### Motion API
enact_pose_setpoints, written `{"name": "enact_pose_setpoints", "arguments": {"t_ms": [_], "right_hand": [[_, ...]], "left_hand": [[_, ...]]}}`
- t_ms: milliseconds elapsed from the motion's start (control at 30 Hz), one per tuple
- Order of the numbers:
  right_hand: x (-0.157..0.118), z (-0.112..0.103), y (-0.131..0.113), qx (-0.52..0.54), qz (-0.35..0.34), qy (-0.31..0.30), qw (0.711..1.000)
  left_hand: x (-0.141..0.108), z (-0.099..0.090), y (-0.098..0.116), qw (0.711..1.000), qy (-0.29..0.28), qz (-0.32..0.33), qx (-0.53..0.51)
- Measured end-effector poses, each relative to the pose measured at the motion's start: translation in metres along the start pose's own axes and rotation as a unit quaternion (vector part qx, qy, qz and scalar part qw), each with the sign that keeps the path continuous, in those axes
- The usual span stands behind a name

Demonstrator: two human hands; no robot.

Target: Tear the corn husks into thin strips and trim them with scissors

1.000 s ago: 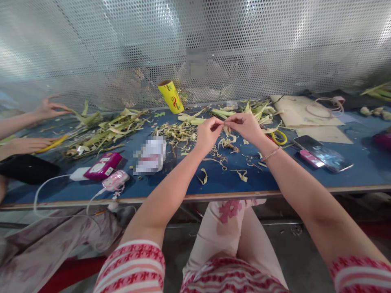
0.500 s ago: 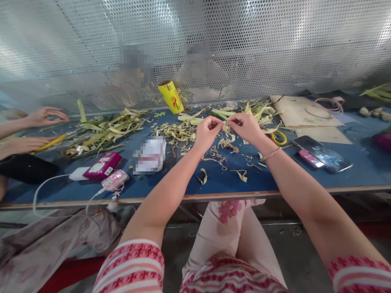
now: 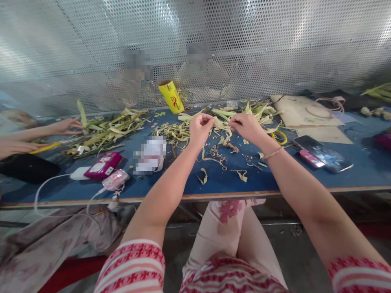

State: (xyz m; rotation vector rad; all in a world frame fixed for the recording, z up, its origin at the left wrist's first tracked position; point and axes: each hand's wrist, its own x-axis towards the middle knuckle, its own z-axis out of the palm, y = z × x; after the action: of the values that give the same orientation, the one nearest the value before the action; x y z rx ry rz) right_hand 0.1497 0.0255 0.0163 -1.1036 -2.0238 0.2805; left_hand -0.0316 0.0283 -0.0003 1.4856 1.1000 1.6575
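Over the blue table [image 3: 220, 179], my left hand [image 3: 201, 125] is pinched closed near a pale strip of husk [image 3: 222, 123]. My right hand [image 3: 244, 125] is closed too, at the other side of that strip; what its fingertips grip is too small to make out. A gap separates the two hands. Beneath and behind them lie curled dry peelings [image 3: 175, 132] and green-white stalks [image 3: 221, 113]. Yellow-handled scissors [image 3: 279, 137] rest beside my right wrist, partly hidden by the forearm.
A yellow roll [image 3: 171, 96] stands tilted behind. Another person's hand [image 3: 65, 127] reaches toward a leaf pile [image 3: 113, 128] at left, near yellow scissors [image 3: 45, 147]. A purple box [image 3: 103, 165], a white packet [image 3: 150, 154], phones [image 3: 324, 153] and brown paper [image 3: 305, 112] lie around.
My hands have moved apart, my left hand shifting left, and a pale strip now shows between them. The other person's hand has moved right to the leaf pile.
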Motion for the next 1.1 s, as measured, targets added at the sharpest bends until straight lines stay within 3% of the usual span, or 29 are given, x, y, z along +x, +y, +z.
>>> {"name": "enact_pose_setpoints", "arguments": {"t_ms": [233,400,600,800,1100], "right_hand": [[0.001,-0.002,0.01,-0.028,0.025,0.053,0.998],[0.003,-0.006,0.027,-0.067,0.036,0.098,0.992],[0.001,-0.001,0.025,-0.068,0.071,0.062,0.993],[-0.001,0.006,0.004,0.037,0.039,0.006,0.999],[-0.004,0.009,-0.001,0.042,0.02,-0.004,0.999]], "left_hand": [[0.013,-0.004,-0.015,0.997,0.037,-0.03,-0.062],[0.015,-0.006,-0.014,0.991,0.082,-0.055,-0.093],[0.008,-0.002,-0.009,0.997,0.015,-0.044,-0.065],[0.002,0.002,-0.012,0.997,-0.068,-0.002,-0.042],[-0.002,0.008,-0.01,0.992,-0.093,-0.03,-0.082]]}}
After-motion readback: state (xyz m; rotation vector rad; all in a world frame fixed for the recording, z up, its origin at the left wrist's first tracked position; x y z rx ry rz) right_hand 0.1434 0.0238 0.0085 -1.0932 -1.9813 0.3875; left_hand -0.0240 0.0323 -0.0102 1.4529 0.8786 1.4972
